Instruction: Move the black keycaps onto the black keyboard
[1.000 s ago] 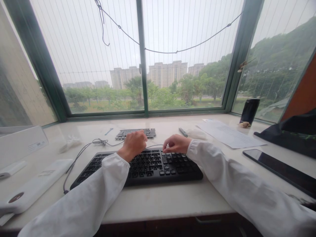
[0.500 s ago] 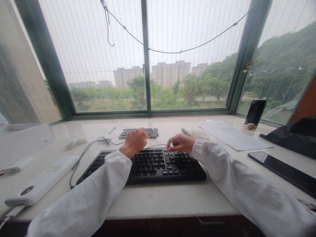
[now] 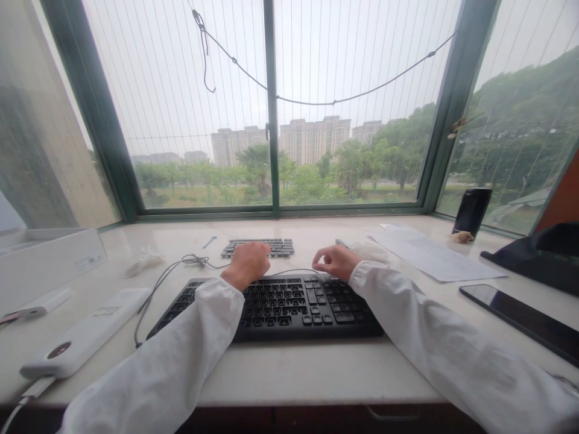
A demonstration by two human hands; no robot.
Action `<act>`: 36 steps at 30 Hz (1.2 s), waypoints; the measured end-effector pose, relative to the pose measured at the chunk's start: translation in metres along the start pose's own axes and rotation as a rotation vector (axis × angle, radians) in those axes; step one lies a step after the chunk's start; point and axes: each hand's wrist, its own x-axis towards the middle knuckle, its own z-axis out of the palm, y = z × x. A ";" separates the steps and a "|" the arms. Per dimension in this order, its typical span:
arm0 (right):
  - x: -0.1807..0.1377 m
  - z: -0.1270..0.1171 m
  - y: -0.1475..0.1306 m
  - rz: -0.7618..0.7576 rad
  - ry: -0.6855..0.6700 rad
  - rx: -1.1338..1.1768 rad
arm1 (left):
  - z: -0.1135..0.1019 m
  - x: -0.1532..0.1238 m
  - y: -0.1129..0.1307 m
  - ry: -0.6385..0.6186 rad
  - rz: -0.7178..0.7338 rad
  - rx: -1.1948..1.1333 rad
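1. Keyboard (image 3: pixel 271 301) lies on the worktop (image 3: pixel 325 377), bare sockets showing across its main block; from my end, the left sleeve (image 3: pixel 181 349) covers part of its left side.
2. Left hand (image 3: pixel 248 264) is at the far edge, hiding some of the rows of keycaps (image 3: pixel 283 248) beyond. Its fingertips are out of my sight, so I cannot tell its grip.
3. Right hand (image 3: pixel 339 262) curls near the number pad; I cannot make out whether its grip is apart or together.
4. I see the phone (image 3: pixel 520 316) cut off at right.
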 end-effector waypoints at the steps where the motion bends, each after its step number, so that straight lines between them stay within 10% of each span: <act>1: 0.001 0.001 0.001 0.003 -0.002 -0.010 | 0.000 0.000 0.000 0.000 -0.002 0.004; 16: -0.005 -0.014 0.001 0.148 -0.017 -0.333 | -0.010 -0.004 -0.003 0.003 -0.008 -0.003; 36: -0.043 -0.019 -0.072 -0.222 -0.295 -0.200 | 0.000 0.000 -0.007 0.016 -0.030 0.005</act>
